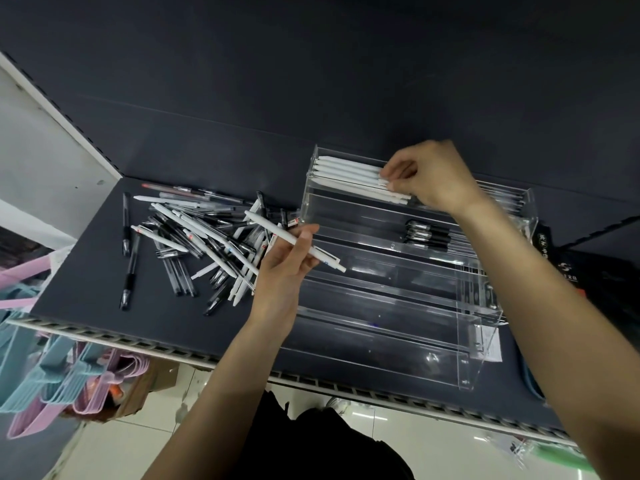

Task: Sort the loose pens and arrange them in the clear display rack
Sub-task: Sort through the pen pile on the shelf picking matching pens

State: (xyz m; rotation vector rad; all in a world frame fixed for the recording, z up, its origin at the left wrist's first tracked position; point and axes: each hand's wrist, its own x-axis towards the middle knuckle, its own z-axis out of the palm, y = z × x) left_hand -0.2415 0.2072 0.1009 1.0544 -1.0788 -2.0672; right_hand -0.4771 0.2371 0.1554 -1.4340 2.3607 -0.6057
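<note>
Dark shelf [86, 271]: left hand [287, 268] grips a white pen [294, 240] slanting toward the rack [398, 306]; right hand [429, 178] pinches racked pens [349, 173] lying crosswise.

The right hand [427, 174] covers the near ends of the white pens [349, 171] in the clear display rack's [381, 306] back row, so their clips can't be seen. Behind the right forearm, the dark pens [427, 233] in a middle row are partly hidden. The rack's far right end blurs into reflections. In the loose pile [201, 237], pens overlap too tightly to count. Pink and blue hangers [52, 375] run off the left edge. A printed dark package [554, 258] at right shows lettering too small to read.
</note>
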